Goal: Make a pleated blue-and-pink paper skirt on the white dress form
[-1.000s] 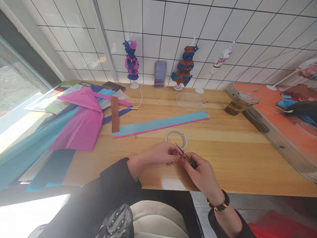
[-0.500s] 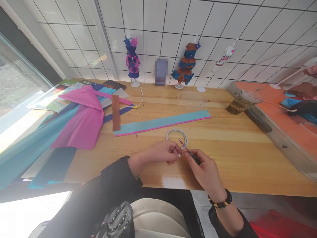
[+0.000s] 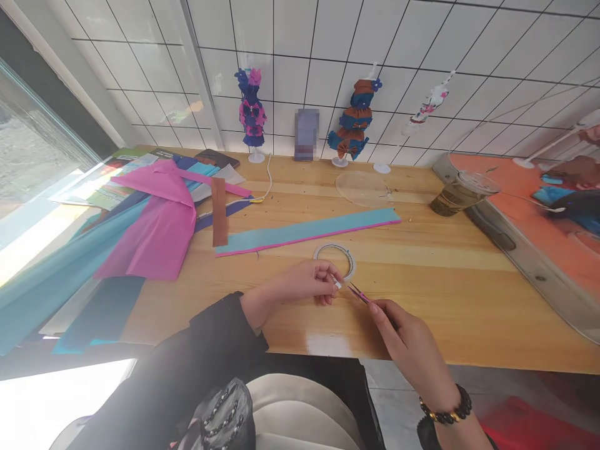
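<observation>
Over the front of the wooden table [image 3: 422, 294], my left hand [image 3: 307, 282] pinches a small white piece, perhaps tape, at its fingertips. My right hand [image 3: 407, 340] is closed on a thin pink and green stick [image 3: 360, 293], whose tip points at the left fingertips. A roll of clear tape [image 3: 335, 255] lies flat just beyond both hands. A long blue paper strip with a pink edge [image 3: 307, 232] lies behind the roll.
Pink, blue and dark paper sheets [image 3: 154, 231] pile up at the left. A brown strip [image 3: 218, 211] lies among them. Small paper-dressed figures [image 3: 252, 112] [image 3: 352, 125] stand by the tiled wall. A clear lid [image 3: 363, 187], a plastic cup with drink [image 3: 457, 194] and an orange tray [image 3: 529, 231] sit right.
My right hand has drawn back toward me and to the right, pulling the stick lower. My left hand stays put, its pinched white piece now showing.
</observation>
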Motion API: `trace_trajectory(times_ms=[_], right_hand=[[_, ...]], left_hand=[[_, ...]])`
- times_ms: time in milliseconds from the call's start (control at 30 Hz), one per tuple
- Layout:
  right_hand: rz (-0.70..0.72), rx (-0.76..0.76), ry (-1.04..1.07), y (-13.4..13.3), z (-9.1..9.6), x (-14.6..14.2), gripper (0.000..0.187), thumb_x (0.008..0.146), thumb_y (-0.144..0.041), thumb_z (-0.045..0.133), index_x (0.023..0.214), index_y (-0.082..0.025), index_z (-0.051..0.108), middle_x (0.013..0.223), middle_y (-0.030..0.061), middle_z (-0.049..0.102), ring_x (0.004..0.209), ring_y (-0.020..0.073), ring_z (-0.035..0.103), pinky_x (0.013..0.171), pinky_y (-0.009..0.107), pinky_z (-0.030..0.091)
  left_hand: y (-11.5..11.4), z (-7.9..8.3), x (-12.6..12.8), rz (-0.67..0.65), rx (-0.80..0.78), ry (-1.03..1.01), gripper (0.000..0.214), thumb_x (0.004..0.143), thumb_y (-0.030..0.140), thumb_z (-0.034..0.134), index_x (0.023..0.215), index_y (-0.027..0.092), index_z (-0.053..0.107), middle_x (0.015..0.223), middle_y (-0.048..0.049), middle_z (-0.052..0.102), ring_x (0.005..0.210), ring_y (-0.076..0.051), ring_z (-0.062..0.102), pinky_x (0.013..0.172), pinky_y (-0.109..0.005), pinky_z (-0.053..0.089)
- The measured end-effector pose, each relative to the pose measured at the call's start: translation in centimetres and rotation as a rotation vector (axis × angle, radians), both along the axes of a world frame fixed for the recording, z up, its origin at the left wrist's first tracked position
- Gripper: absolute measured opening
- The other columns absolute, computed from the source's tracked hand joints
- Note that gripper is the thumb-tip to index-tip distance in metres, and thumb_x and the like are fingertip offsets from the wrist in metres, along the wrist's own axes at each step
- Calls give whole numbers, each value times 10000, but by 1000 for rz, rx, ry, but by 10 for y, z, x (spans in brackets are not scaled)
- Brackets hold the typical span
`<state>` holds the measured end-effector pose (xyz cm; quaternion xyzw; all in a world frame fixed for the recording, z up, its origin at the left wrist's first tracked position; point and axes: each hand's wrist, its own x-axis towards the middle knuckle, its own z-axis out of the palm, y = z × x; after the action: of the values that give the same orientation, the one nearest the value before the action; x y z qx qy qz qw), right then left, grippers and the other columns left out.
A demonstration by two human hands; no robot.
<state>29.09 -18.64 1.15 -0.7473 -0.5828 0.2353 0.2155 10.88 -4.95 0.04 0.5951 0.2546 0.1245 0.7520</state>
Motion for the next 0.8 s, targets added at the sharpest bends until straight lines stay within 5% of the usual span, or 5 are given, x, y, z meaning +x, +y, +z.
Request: trace_trajectory(times_ms=[267, 800], right_hand=[[118, 45, 26, 5, 0, -3, 377, 904, -492, 347, 859, -208, 591, 709, 33, 635, 596, 162, 550, 560, 256, 394], [101, 84, 19, 7, 1, -4, 383, 906, -480, 354, 832, -209, 614, 599, -3, 575, 525, 133, 499, 498, 237, 351]], left_hand=[[-1, 0, 0, -30, 36, -11, 240, 745, 253, 622, 938, 127, 558, 626, 4, 569, 566, -94, 578, 557, -223, 479], [-4, -3, 1, -59, 119, -11, 284, 779, 288, 588, 1027, 158, 540, 639, 20, 542, 575, -91, 574, 547, -207, 488]])
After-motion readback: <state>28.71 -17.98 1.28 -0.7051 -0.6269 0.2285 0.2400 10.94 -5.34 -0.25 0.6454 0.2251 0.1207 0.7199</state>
